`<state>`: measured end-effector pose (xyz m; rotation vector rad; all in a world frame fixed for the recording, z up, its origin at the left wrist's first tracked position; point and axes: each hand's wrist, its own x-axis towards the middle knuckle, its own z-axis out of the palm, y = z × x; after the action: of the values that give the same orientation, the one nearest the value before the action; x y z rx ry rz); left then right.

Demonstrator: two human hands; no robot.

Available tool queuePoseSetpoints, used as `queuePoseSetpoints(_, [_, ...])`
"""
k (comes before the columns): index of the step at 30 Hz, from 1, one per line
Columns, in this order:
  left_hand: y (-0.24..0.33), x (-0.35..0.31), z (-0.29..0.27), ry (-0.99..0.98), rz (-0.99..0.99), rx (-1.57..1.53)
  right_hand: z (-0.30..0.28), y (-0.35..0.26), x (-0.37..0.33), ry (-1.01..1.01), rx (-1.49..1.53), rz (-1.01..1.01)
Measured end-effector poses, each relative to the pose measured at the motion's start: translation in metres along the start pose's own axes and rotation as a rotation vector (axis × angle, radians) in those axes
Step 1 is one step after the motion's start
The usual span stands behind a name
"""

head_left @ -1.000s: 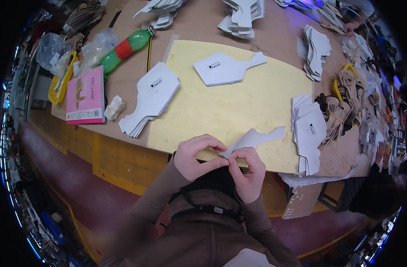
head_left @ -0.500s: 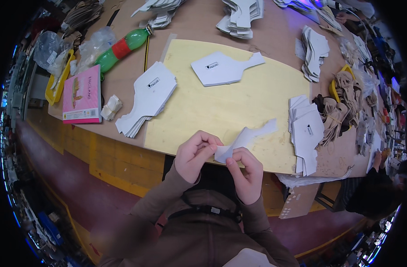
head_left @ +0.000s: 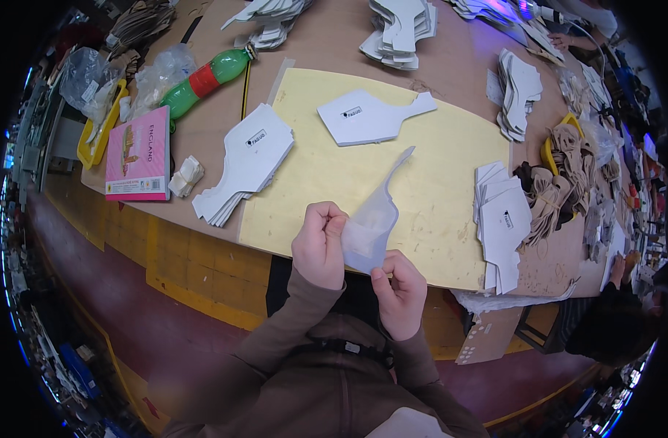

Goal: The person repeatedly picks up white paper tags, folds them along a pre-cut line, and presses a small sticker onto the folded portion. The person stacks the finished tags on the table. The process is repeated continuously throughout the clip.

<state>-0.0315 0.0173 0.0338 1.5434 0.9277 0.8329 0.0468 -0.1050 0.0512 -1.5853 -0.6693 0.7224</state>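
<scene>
1. Table [head_left: 319, 33]: it bears everything here; we take the mat's middle as our clock centre.
2. Mat [head_left: 312, 182]: it lies right before us, perhaps to give our hands a smooth surface.
3. The left stack [head_left: 250, 153] at 9 o'clock and right stack [head_left: 505, 219] at 4 straddle the mat's edges, probably for easy reach. The far cutout [head_left: 367, 117] lies at 12, printed side up.
4. Book [head_left: 139, 157] at 9 and bottle [head_left: 215, 77] at 10 sit beyond the left stack, likely to keep them out of our way.
5. Piece [head_left: 370, 226]: at 6, lifted and curved, its narrow end toward 1.
6. Our left hand [head_left: 319, 244] is closed, pinching the piece's 9 o'clock side; our right hand [head_left: 403, 292] pinches its 6 o'clock corner. Two grips probably stop the thin sheet flopping.
7. Wad [head_left: 187, 177]: at 9, between book and left stack.
</scene>
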Motion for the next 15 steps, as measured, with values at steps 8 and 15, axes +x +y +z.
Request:
queuePoseSetpoints(8, [-0.01,0.013,-0.005,0.086,0.018,0.059,0.004,-0.001,-0.006,-0.016,-0.167,-0.093])
queuePoseSetpoints(15, [-0.026,0.033,-0.031,0.112,-0.096,-0.164,-0.004,0.0,-0.022,-0.122,-0.054,0.011])
